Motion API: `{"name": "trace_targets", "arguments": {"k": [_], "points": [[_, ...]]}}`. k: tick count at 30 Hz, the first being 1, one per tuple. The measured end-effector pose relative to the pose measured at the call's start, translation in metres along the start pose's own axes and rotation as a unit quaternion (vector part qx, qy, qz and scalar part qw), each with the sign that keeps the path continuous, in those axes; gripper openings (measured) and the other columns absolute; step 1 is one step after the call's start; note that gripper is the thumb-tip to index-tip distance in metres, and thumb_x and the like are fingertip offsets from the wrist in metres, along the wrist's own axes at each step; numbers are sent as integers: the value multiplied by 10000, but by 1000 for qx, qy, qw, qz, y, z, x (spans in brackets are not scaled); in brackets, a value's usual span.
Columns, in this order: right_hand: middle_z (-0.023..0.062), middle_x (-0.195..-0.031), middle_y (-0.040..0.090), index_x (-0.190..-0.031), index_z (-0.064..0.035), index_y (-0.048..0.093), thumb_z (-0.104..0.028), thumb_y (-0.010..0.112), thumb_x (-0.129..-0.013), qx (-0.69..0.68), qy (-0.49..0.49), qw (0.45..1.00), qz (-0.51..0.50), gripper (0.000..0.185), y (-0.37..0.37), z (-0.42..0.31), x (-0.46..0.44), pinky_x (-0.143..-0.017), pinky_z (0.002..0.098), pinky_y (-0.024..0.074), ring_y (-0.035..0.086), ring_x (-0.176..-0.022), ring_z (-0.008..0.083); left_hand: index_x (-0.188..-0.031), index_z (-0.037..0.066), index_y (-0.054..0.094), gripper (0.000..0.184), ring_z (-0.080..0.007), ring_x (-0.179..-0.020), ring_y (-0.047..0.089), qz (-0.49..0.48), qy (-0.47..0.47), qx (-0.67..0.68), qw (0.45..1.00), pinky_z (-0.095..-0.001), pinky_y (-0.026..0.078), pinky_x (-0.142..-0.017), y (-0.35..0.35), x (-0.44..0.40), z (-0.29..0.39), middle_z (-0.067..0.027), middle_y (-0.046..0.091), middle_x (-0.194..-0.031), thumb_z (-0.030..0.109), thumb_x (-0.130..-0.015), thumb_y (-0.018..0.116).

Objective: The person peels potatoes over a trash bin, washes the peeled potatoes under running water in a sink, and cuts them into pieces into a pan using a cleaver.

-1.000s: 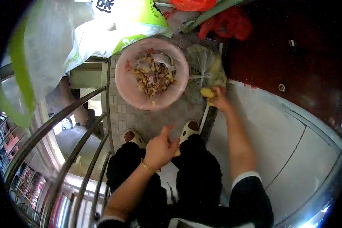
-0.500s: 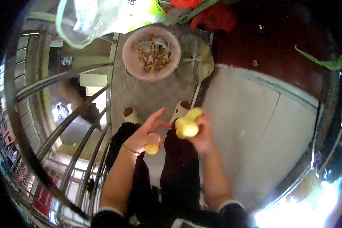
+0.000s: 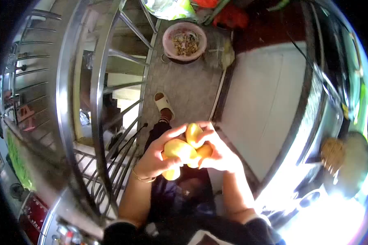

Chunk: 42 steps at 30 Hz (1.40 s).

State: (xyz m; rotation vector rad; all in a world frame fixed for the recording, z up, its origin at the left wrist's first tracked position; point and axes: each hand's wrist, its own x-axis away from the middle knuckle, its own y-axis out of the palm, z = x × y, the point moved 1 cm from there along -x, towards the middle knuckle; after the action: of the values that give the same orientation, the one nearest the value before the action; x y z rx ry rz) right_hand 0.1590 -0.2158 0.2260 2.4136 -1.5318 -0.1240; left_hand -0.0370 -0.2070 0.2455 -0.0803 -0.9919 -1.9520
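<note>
Both my hands are together in front of my body, wrapped round several smooth yellow potatoes that look peeled. My left hand [image 3: 154, 157] grips a large potato [image 3: 176, 149], with another potato [image 3: 171, 174] below it near the thumb. In my right hand [image 3: 220, 153] are an upright potato [image 3: 193, 134] under the fingers and one more potato [image 3: 204, 152] by the thumb. The potatoes touch in the middle, and the fingers partly cover them.
A pink basin [image 3: 167, 43] with scraps in it stands on the tiled floor [image 3: 184, 85] ahead. Metal railings [image 3: 98, 81] run along my left. A pale panel [image 3: 261, 98] lies to my right. A plastic bag [image 3: 171, 9] and a red bag [image 3: 231, 17] are at the top.
My hands have come together, bringing the potatoes into one cluster. My left fingers, stretched out before, now curl round them. The view has shifted; the basin appears farther off and one foot is out of sight.
</note>
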Motion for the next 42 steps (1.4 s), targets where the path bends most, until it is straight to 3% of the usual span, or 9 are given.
{"name": "trace_targets", "arguments": {"k": [6, 9, 11, 15, 17, 28, 36, 40, 42], "points": [[120, -1124, 479, -1043, -87, 450, -66, 594, -842, -178, -85, 978, 68, 249, 66, -63, 95, -883, 356, 394, 461, -1046, 220, -1324, -45, 321, 763, -184, -734, 625, -79, 18, 52, 995, -245, 530, -536, 68, 79, 1, -160, 579, -1022, 223, -714, 692], [95, -1137, 496, -1191, -72, 396, -104, 617, -817, -378, -129, 914, 74, 435, 102, -91, 118, -897, 324, 402, 471, -1074, 191, -1244, -88, 360, 759, -114, -453, 488, -155, 95, 28, 983, -203, 384, -360, 89, 102, -1, -241, 584, -974, 537, -828, 474], [123, -1120, 518, -1224, -72, 405, -152, 590, -825, -500, -73, 861, 65, 447, 120, -95, 111, -891, 365, 442, 531, -1037, 236, -1289, -30, 346, 738, -151, -553, 506, -228, 49, 120, 965, -227, 417, -430, 85, 118, 2, -240, 546, -1076, 563, -859, 431], [132, -1070, 561, -1168, -127, 439, -286, 552, -853, -578, -72, 800, 145, 370, 166, -104, 209, -486, 306, 498, 599, -716, 212, -1359, 84, 322, 654, -201, -681, 498, -285, -148, 251, 913, -270, 461, -548, 124, 152, 8, -227, 481, -1242, 509, -883, 468], [117, -1100, 560, -1186, -152, 421, -321, 545, -863, -556, -82, 789, 248, 385, 159, -49, 209, -470, 283, 473, 585, -649, 196, -1329, 89, 364, 635, -194, -667, 486, -240, -166, 250, 923, -266, 454, -529, 89, 125, -14, -200, 506, -1198, 514, -873, 488], [119, -1047, 572, -1179, -43, 462, -371, 540, -873, -539, -274, 542, 583, 456, 237, -57, 521, -497, 231, 477, 579, -678, 152, -1274, 106, 453, 579, -183, -653, 487, -225, -374, 64, 897, -256, 445, -516, 271, 155, -76, -154, 576, -1107, 524, -873, 463], [21, -795, 610, -976, -41, 589, -362, 552, -853, -487, -195, 493, 694, 346, 152, -23, 647, -509, 239, 463, 587, -652, 119, -1097, 55, 507, 464, -187, -566, 596, -238, -353, -141, 894, -264, 515, -440, 435, 79, -201, -129, 606, -925, 467, -889, 464], [32, -894, 538, -1201, -208, 408, -324, 528, -849, -367, -112, 522, 762, 390, 111, -13, 658, -500, 289, 484, 591, -677, 161, -1190, 149, 445, 451, -172, -551, 605, -249, -320, -265, 875, -263, 524, -426, 457, 24, -253, -77, 583, -840, 468, -876, 503], [35, -908, 532, -1174, -171, 431, -280, 540, -847, -369, -128, 541, 745, 361, 99, -6, 663, -536, 291, 488, 576, -707, 155, -1168, 144, 462, 435, -185, -555, 606, -234, -356, -314, 849, -267, 522, -429, 462, 7, -267, -79, 581, -831, 460, -874, 514]]}}
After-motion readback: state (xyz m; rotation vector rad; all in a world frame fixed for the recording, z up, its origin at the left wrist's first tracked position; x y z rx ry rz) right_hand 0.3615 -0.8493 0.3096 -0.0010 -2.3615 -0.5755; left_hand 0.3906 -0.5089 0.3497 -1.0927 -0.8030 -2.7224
